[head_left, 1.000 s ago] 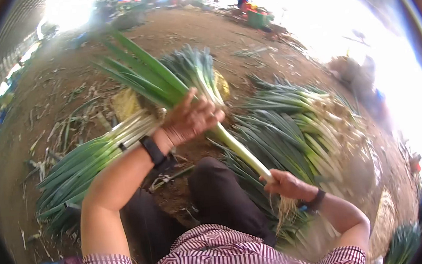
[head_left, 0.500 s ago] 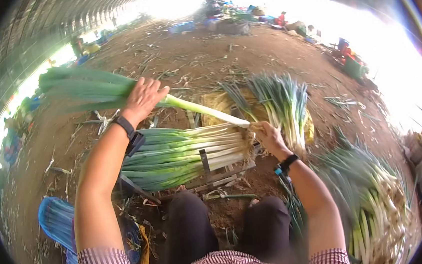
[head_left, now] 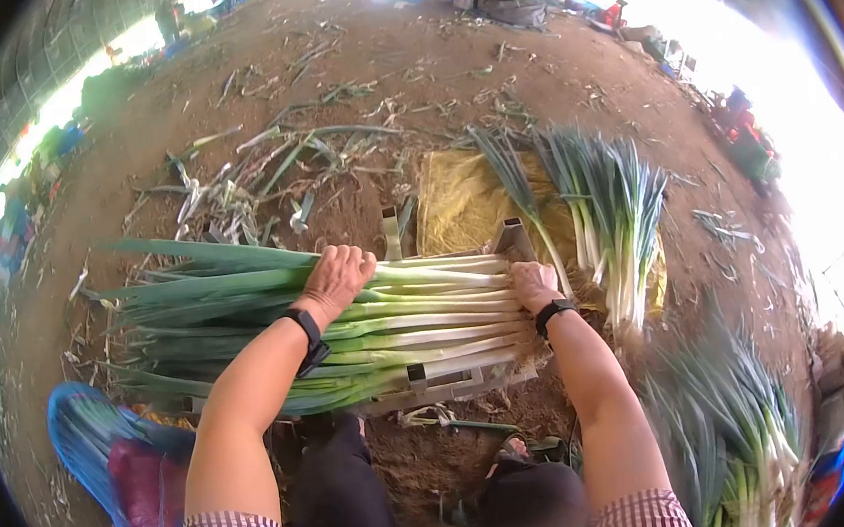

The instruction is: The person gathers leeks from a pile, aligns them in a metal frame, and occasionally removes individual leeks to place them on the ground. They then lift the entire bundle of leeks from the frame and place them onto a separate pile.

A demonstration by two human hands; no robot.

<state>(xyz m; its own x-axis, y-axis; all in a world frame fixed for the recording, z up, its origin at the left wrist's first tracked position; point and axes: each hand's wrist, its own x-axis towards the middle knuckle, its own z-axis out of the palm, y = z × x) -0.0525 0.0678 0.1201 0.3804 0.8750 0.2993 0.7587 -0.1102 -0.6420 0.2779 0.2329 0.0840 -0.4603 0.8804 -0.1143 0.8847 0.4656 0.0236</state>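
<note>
Many green onions (head_left: 417, 321) lie side by side in a low metal frame (head_left: 512, 240), green leaves to the left and white stems to the right. My left hand (head_left: 339, 276) is closed around a green onion at the far edge of the pile, where green meets white. At the root end of the same stalk, my right hand (head_left: 532, 284) has its fingers curled in; the roots under it are hidden. A standing bundle of green onions (head_left: 623, 211) leans right of my right hand on a yellow sack (head_left: 452, 201).
A larger heap of green onions (head_left: 732, 417) lies at the lower right. Blue netting (head_left: 79, 419) with a red bag (head_left: 148, 488) is at the lower left. Loose leaf scraps (head_left: 245, 194) litter the soil beyond the frame. Bags and goods (head_left: 510, 5) stand far off.
The stalk held slanted above the pile has come down onto it, with both hands lowered. The view has tilted further down and shows more scraps and the red bag.
</note>
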